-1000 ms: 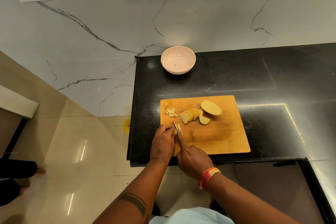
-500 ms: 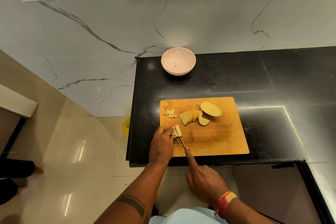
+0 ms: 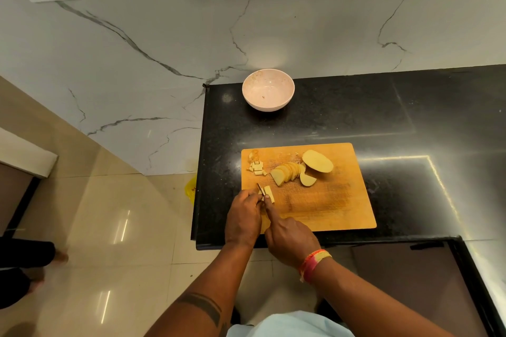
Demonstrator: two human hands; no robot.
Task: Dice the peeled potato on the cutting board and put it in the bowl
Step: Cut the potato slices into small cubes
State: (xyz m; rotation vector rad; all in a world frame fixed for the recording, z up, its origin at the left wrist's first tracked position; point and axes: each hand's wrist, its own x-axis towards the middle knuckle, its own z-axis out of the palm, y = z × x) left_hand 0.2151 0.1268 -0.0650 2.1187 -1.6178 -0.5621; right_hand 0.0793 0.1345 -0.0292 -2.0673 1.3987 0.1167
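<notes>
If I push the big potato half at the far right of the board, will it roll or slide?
The big potato half seems to lie cut face up on its rounded side, so a push would probably rock it rather than roll it far. Its cut face looks moist, so it may slip in fingers. It looks solid and stiff, and the wooden cutting board likely gives some grip.

The wooden cutting board (image 3: 328,205) is laid flat, extending beyond and right of the hands. Pale potato strips (image 3: 269,194) are positioned at the left hand's (image 3: 243,216) fingertips. Small dice (image 3: 256,166) are grouped beyond it. Fanned slices (image 3: 284,173) and a half potato (image 3: 317,161) are located further right. The bowl (image 3: 268,89) is placed well beyond.
</notes>
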